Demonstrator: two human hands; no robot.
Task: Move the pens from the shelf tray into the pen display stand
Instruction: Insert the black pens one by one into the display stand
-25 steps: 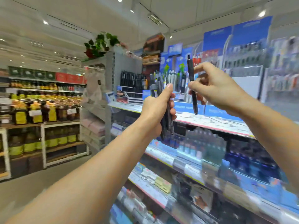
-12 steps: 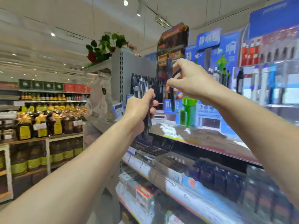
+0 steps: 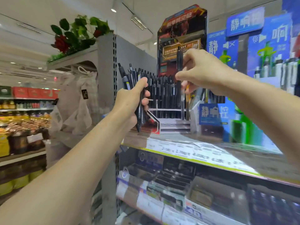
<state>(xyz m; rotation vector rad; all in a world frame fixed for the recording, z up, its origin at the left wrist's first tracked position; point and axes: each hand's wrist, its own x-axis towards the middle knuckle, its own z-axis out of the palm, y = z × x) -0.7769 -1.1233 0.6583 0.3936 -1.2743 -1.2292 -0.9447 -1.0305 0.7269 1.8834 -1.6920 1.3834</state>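
Setting: shop aisle, grey steel shelving with a perforated upright; bottled goods on racks far left.
Shelf board: top shelf carried the displays, with price strips along its front edge; boxed stationery sat blurred on the tiers below.
Blue displays: blue printed cardboard stands stood right of centre, holding more pens, too blurred to detail.
Pen display stand: black-and-red stand with a tall printed backboard stood on the top shelf beside the upright; rows of black pens stood upright in it.
Artificial roses: red blooms and green leaves lay on top of the shelving.
Left hand: left hand was wrapped round a bundle of black pens, tips up, fanned above the fist, just left of the stand.
Right hand: right hand pinched a single black pen between thumb and fingers, upright, above the stand's right-hand rows; its lower end was among the standing pens, contact unclear.
Hands: apart, each gripping its own load.
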